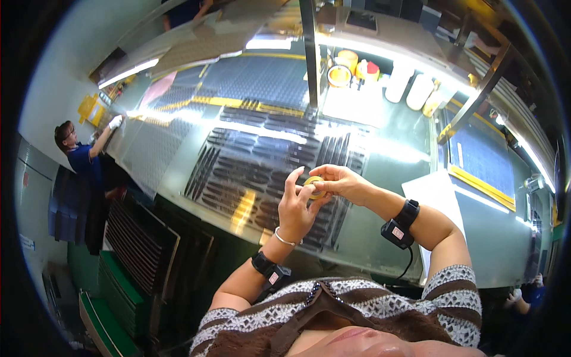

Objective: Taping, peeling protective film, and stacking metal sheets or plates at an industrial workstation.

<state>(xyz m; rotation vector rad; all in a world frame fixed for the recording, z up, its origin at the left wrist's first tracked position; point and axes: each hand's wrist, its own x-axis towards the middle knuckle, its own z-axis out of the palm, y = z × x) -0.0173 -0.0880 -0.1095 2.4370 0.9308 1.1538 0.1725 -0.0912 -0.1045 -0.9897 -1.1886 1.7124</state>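
Observation:
My left hand [295, 209] and my right hand [344, 181] meet above the workbench, both closed on a small yellow roll of tape [314, 186]. The left hand's fingers point up against the roll and the right hand's fingertips pinch it from the right. Beneath the hands lies a black tray [250, 163] filled with rows of several long dark parts. Each wrist wears a black band with a small device.
Several tape rolls [340, 74], a red-capped container [371, 69] and white cylinders [409, 86] stand at the back of the bench. A white sheet [437, 193] lies to the right. Stacked black trays [140, 241] stand at lower left. A person in blue [83, 152] works at far left.

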